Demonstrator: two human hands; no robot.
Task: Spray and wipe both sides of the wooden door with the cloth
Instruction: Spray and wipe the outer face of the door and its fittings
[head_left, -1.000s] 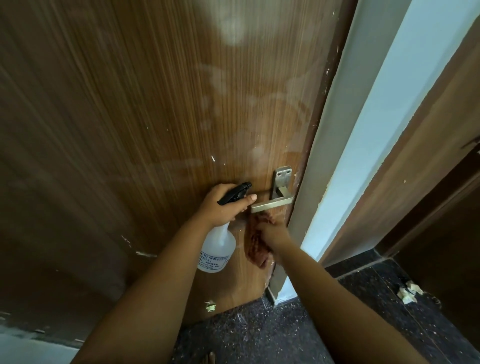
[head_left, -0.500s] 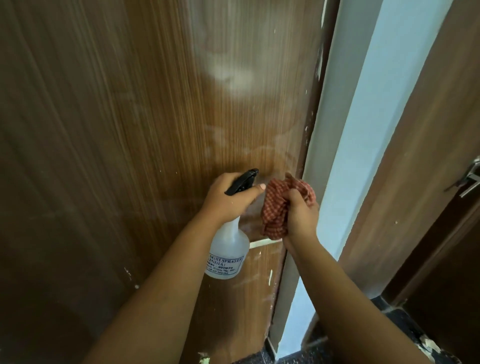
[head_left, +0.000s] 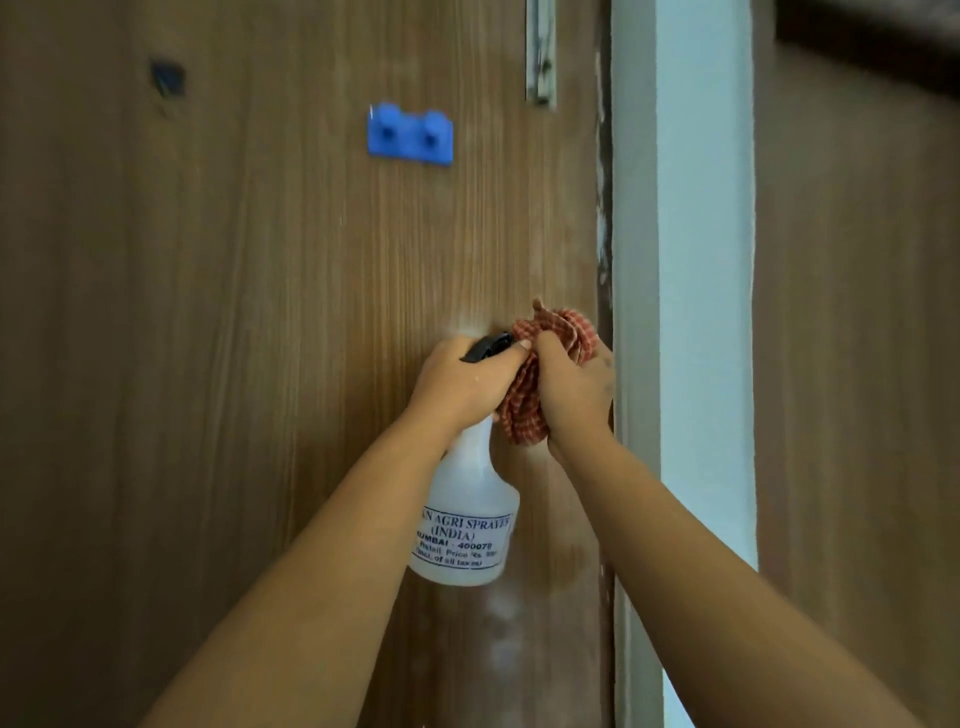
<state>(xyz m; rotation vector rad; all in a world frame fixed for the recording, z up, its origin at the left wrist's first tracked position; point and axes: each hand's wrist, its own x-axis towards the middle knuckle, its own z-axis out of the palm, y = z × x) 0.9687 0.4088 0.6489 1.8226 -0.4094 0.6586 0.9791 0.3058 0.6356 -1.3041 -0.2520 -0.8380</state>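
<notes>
The wooden door fills the left and middle of the view, brown with vertical grain. My left hand grips the neck of a white spray bottle with a black trigger head, held upright close to the door. A faint mist shows just above the nozzle. My right hand grips a bunched red checked cloth right beside the bottle head, near the door's right edge. The two hands touch each other.
A blue plastic hook plate is fixed on the door above my hands. A metal latch sits at the top near the edge. A white door frame runs down the right, with another brown panel beyond it.
Both hands rose from the handle level to higher on the door, and my view tilted up. The right hand bunched the cloth and brought it against the bottle head.
</notes>
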